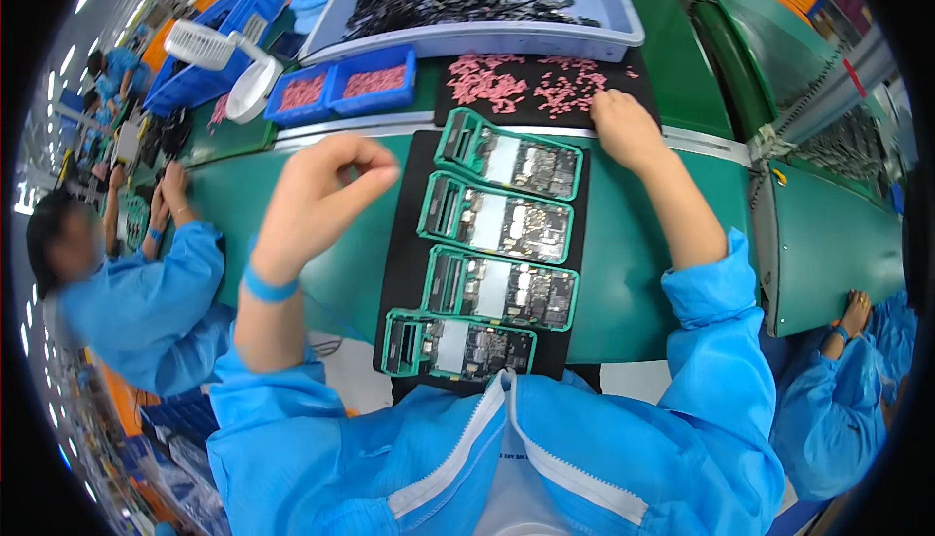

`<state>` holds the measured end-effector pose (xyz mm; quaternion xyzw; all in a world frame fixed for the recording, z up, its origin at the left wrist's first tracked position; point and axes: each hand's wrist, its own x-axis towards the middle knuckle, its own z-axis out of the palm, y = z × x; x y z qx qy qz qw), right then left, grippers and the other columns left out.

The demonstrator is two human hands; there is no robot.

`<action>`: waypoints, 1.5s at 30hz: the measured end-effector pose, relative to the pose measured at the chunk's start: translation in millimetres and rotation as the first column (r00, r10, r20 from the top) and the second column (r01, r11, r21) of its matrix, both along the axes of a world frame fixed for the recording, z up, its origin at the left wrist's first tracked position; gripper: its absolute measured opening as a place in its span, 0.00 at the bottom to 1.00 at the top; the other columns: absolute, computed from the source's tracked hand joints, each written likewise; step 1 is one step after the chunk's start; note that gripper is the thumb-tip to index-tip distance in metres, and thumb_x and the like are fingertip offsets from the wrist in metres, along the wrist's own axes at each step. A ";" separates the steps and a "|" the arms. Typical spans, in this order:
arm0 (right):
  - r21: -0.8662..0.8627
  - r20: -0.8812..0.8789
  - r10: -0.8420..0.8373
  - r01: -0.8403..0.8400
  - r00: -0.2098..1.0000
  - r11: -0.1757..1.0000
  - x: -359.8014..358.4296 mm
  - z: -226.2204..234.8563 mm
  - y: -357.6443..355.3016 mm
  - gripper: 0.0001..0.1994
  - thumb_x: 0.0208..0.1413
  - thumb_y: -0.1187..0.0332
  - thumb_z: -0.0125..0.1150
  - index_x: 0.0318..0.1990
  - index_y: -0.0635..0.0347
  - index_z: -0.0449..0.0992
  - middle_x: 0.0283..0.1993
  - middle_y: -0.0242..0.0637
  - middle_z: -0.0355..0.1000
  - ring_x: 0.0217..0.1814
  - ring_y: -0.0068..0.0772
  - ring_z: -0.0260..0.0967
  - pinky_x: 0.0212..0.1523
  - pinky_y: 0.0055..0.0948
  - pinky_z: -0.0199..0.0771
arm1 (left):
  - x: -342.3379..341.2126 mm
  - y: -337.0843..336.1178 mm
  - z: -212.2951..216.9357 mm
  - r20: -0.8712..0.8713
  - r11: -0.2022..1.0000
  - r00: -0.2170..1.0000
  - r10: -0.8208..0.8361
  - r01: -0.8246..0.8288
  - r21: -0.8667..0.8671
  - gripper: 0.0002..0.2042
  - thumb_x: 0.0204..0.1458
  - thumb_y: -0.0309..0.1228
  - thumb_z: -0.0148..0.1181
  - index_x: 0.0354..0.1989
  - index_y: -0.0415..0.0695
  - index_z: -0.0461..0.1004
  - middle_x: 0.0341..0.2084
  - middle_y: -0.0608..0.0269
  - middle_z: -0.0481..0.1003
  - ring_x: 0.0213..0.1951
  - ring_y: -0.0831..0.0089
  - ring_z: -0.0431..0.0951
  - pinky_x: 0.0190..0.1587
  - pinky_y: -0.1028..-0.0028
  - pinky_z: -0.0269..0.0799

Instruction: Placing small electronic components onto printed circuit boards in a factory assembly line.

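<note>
Fingers of the left hand [321, 185] are bunched together, thumb against fingertips, raised above the green surface [633, 244] at about nine o'clock from the black mat; whether a small part sits in that pinch I cannot tell. The right hand [623, 127] lies palm down with fingers reaching into a scatter of small pink pieces [526, 83] on a dark pad at twelve o'clock, seemingly picking one out; whether it has closed on one is hidden.

Between the forearms, a black mat [404, 244] carries four green-framed circuit boards [502, 224] in a column running from twelve to six o'clock, each facing up, probably so the same spot can be reached on one after another. The pink pieces sit just beyond the top board, close at hand.

Further out at eleven o'clock, two small blue trays [341, 88] hold more pink pieces, beside a white fan [209, 49]. A large pale-blue bin [467, 39] of black parts stands at twelve o'clock. Other people in blue coats work at nine and four o'clock.
</note>
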<state>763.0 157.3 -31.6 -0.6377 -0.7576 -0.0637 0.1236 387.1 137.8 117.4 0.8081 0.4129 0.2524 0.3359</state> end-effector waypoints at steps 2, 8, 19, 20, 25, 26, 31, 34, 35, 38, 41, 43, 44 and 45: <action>0.002 -0.036 0.009 -0.009 0.999 1.000 6.4 -6.3 -2.6 0.05 0.53 0.73 0.51 0.34 0.66 0.69 0.36 0.50 0.71 0.42 0.52 0.69 0.44 0.45 0.70 | -30.6 -35.2 31.5 -0.060 1.000 0.998 0.011 -0.012 -0.011 0.06 0.47 0.25 0.63 0.32 0.37 0.76 0.27 0.65 0.74 0.30 0.76 0.71 0.34 0.77 0.65; -0.022 -0.092 -0.051 0.049 0.994 0.999 -9.9 9.7 -5.7 0.05 0.51 0.76 0.50 0.34 0.67 0.70 0.37 0.51 0.72 0.42 0.52 0.71 0.44 0.46 0.72 | -84.2 -91.1 117.0 0.056 0.984 0.993 -0.100 0.090 0.156 0.10 0.40 0.29 0.65 0.27 0.35 0.74 0.28 0.60 0.72 0.32 0.72 0.70 0.35 0.75 0.62; -0.027 -0.454 -0.213 0.226 0.865 0.974 -27.5 5.0 -77.8 0.04 0.52 0.72 0.55 0.31 0.64 0.73 0.35 0.50 0.73 0.40 0.53 0.71 0.42 0.46 0.72 | 130.1 93.5 -16.2 -0.451 0.848 0.813 -0.368 0.492 0.196 0.07 0.45 0.30 0.65 0.30 0.40 0.80 0.23 0.53 0.78 0.26 0.63 0.78 0.32 0.69 0.72; -0.022 -0.477 -0.198 0.214 0.856 0.977 -27.6 2.2 -80.6 0.04 0.52 0.72 0.55 0.30 0.63 0.73 0.34 0.49 0.73 0.40 0.53 0.71 0.42 0.46 0.71 | 145.5 107.3 -35.6 -0.505 0.852 0.786 -0.357 0.496 0.169 0.06 0.44 0.30 0.64 0.30 0.41 0.80 0.24 0.53 0.78 0.27 0.60 0.78 0.34 0.66 0.73; 0.018 -0.536 -0.078 0.104 0.841 0.994 -24.7 3.4 -82.0 0.04 0.52 0.72 0.56 0.30 0.63 0.73 0.33 0.47 0.72 0.39 0.51 0.71 0.42 0.44 0.71 | 189.1 138.3 -94.7 -0.605 0.795 0.726 -0.327 0.557 0.239 0.06 0.44 0.29 0.61 0.29 0.42 0.80 0.29 0.55 0.78 0.35 0.57 0.78 0.43 0.63 0.73; 0.010 -0.529 -0.073 0.092 0.846 0.996 -24.6 5.6 -82.3 0.04 0.52 0.72 0.56 0.30 0.63 0.72 0.33 0.47 0.72 0.39 0.51 0.71 0.42 0.44 0.71 | 194.4 139.7 -98.1 -0.607 0.765 0.714 -0.349 0.591 0.256 0.05 0.45 0.29 0.61 0.29 0.42 0.80 0.30 0.55 0.78 0.37 0.57 0.78 0.44 0.63 0.72; 0.019 -0.519 -0.050 0.070 0.853 0.997 -16.4 3.0 -76.0 0.04 0.52 0.72 0.56 0.30 0.63 0.73 0.32 0.47 0.72 0.40 0.50 0.71 0.43 0.43 0.71 | 205.8 149.2 -109.4 -0.587 0.754 0.735 -0.340 0.586 0.297 0.05 0.45 0.28 0.61 0.29 0.42 0.79 0.31 0.55 0.77 0.39 0.58 0.77 0.46 0.63 0.72; 0.056 -0.519 -0.017 0.054 0.854 0.997 -16.0 0.3 -75.3 0.04 0.52 0.73 0.57 0.29 0.64 0.72 0.31 0.47 0.71 0.37 0.50 0.70 0.40 0.43 0.70 | 206.0 148.8 -110.1 -0.599 0.748 0.726 -0.338 0.594 0.298 0.05 0.46 0.27 0.59 0.28 0.41 0.79 0.31 0.55 0.77 0.39 0.58 0.77 0.45 0.63 0.72; 0.056 -0.521 -0.018 0.055 0.853 0.997 -16.6 0.7 -76.3 0.04 0.52 0.73 0.57 0.29 0.64 0.72 0.31 0.47 0.71 0.37 0.50 0.70 0.40 0.43 0.70 | 207.0 147.8 -109.7 -0.606 0.742 0.724 -0.329 0.595 0.308 0.05 0.45 0.27 0.58 0.28 0.42 0.79 0.30 0.54 0.78 0.38 0.57 0.77 0.44 0.63 0.72; 0.048 -0.526 -0.014 0.046 0.850 0.998 -19.4 1.4 -81.0 0.04 0.52 0.73 0.57 0.30 0.64 0.72 0.31 0.46 0.71 0.37 0.50 0.70 0.40 0.43 0.70 | 210.9 144.1 -106.8 -0.650 0.765 0.693 -0.312 0.589 0.260 0.06 0.43 0.27 0.57 0.27 0.42 0.79 0.27 0.53 0.78 0.35 0.56 0.78 0.41 0.62 0.73; 0.036 -0.513 -0.017 0.042 0.858 0.998 -23.8 1.7 -87.2 0.04 0.52 0.72 0.57 0.30 0.64 0.72 0.31 0.46 0.71 0.37 0.50 0.70 0.40 0.43 0.70 | 210.2 136.5 -103.4 -0.677 0.799 0.673 -0.297 0.563 0.209 0.06 0.42 0.27 0.57 0.27 0.42 0.79 0.26 0.52 0.78 0.32 0.55 0.79 0.39 0.62 0.74; -0.045 -0.479 -0.041 0.023 0.877 0.999 -27.5 4.5 -90.4 0.04 0.52 0.72 0.56 0.31 0.64 0.73 0.32 0.48 0.72 0.40 0.52 0.70 0.44 0.44 0.70 | 204.2 130.1 -102.3 -0.668 0.809 0.686 -0.289 0.548 0.213 0.06 0.41 0.28 0.58 0.27 0.42 0.79 0.25 0.51 0.78 0.31 0.54 0.79 0.38 0.62 0.74; -0.049 -0.481 -0.042 0.021 0.876 0.999 -28.0 3.4 -91.3 0.04 0.52 0.72 0.56 0.31 0.64 0.73 0.32 0.48 0.72 0.40 0.52 0.70 0.44 0.44 0.70 | 200.3 124.6 -98.3 -0.646 0.800 0.702 -0.301 0.554 0.230 0.07 0.41 0.28 0.58 0.27 0.42 0.80 0.25 0.51 0.78 0.31 0.54 0.79 0.38 0.62 0.74; -0.023 -0.476 -0.021 0.012 0.879 1.000 -27.4 1.5 -91.3 0.04 0.52 0.72 0.55 0.31 0.64 0.73 0.32 0.48 0.72 0.40 0.52 0.70 0.44 0.44 0.70 | 196.3 118.8 -94.4 -0.623 0.792 0.717 -0.312 0.559 0.247 0.07 0.42 0.28 0.58 0.28 0.42 0.80 0.26 0.51 0.78 0.31 0.55 0.79 0.38 0.62 0.74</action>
